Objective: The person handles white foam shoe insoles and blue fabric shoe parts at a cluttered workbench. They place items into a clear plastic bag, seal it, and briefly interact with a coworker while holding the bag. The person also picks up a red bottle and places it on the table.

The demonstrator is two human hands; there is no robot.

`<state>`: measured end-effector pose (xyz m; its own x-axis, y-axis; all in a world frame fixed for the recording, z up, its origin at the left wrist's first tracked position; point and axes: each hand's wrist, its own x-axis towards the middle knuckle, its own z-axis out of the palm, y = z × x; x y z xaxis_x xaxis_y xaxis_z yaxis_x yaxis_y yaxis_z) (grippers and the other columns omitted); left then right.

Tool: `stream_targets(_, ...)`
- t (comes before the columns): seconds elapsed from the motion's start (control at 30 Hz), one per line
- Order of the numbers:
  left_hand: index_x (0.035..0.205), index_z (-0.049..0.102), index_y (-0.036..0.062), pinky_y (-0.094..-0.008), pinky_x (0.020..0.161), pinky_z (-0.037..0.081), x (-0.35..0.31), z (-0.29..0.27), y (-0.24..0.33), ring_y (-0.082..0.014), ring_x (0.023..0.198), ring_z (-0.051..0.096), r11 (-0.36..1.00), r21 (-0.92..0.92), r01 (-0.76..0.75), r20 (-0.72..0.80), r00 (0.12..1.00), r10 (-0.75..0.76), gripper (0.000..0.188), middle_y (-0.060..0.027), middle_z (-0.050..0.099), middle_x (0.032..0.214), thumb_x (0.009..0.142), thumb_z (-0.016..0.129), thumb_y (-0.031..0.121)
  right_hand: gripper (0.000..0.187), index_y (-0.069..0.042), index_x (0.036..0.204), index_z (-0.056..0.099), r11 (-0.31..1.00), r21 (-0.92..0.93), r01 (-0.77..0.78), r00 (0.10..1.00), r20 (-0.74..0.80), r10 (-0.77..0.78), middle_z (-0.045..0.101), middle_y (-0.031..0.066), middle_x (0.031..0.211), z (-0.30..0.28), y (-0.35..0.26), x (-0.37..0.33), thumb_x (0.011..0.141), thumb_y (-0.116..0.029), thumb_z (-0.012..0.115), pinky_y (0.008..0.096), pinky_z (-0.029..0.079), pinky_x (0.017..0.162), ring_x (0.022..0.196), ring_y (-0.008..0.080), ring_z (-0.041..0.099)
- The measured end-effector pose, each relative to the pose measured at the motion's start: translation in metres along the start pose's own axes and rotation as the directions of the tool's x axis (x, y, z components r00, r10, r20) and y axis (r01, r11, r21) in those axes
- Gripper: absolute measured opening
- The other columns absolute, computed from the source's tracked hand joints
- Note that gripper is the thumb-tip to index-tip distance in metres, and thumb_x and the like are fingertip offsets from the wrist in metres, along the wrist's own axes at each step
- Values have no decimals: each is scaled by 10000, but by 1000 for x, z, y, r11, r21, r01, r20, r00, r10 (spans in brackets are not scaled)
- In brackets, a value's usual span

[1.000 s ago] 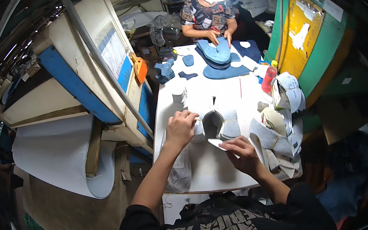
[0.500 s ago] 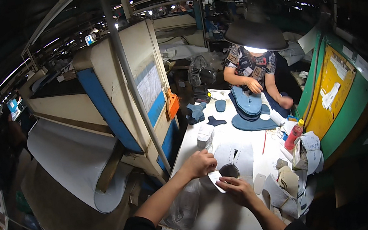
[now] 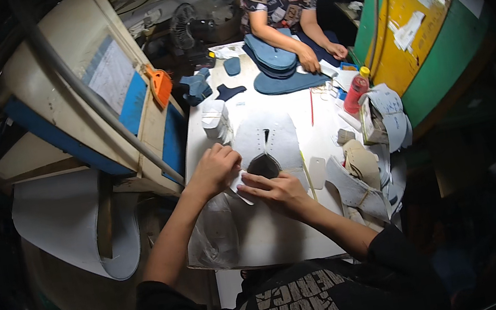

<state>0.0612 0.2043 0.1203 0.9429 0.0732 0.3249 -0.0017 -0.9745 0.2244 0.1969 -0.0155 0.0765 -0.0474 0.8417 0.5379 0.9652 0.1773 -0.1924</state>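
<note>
Over the near part of the white table, my left hand is closed, gripping a small white piece of thin sheet material. My right hand pinches the same piece from the other side, its fingers stretched across the lower end. Just beyond lies a pale grey flat panel with a slit and rows of small holes. A dark grey rounded piece rests at its near end, partly covered by my right fingers. A stack of white pieces stands beyond my left hand.
Across the table, a co-worker's hand rests by stacked blue cut pieces. A red bottle and grey cut parts crowd the right side. Clear plastic lies near left; a metal pole stands left.
The view has tipped downward, showing more of my shirt. Both my hands stay at the white piece, which has turned slightly. The co-worker's hand has moved down beside the blue pieces.
</note>
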Motion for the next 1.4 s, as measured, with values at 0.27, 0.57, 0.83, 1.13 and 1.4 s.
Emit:
stream_targets(0.27, 974, 663, 126, -405, 857, 489, 5, -14, 14, -282, 962, 624, 983, 182, -1, 53, 999, -9, 152, -48, 669, 937, 852, 751, 109, 486, -187, 1388, 713, 958, -243, -149, 989, -22, 148, 637, 25, 1527, 10, -36, 21, 902, -185, 682, 321, 482, 657, 596, 132, 600)
stream_targets(0.57, 1056, 667, 26, -409, 847, 533, -74, 9, 77, -306, 928, 631, 775, -419, 474, -351, 702, -619, 146, -144, 623, 1001, 932, 619, -35, 230, 15, 1123, 646, 668, 376, -642, 613, -271, 742, 661, 204, 1058, -5, 1, -68, 903, -2, 581, 483, 505, 924, 1018, 397, 620)
stream_targets(0.83, 1093, 678, 5, -385, 877, 546, -149, 63, 159, -285, 958, 657, 624, -569, 535, -162, 672, -723, 193, -150, 632, 1053, 926, 592, -41, 688, 97, 1593, 362, 710, -208, -672, 729, -20, 684, 274, 374, 1672, 90, 97, -126, 1037, -232, 598, 575, 249, 1290, 1568, 537, 231)
stream_targets(1.13, 1091, 692, 8, -384, 881, 546, -217, 89, 236, -281, 960, 668, 437, -661, 610, -113, 495, -862, 193, -153, 639, 1069, 936, 588, -41, 529, 98, 1420, 534, 694, -61, -717, 697, -98, 711, 533, 345, 1341, 95, 75, -145, 1030, -250, 619, 576, 391, 1160, 1326, 518, 489)
stream_targets(1.4, 1071, 723, 25, -385, 883, 549, -290, 75, 280, -286, 957, 668, 419, -650, 633, -147, 437, -887, 185, -137, 665, 1077, 951, 591, -23, 231, -43, 1061, 602, 567, -401, -720, 648, -94, 756, 622, 171, 1123, 73, -11, -170, 1013, -269, 607, 538, 490, 916, 1040, 410, 636)
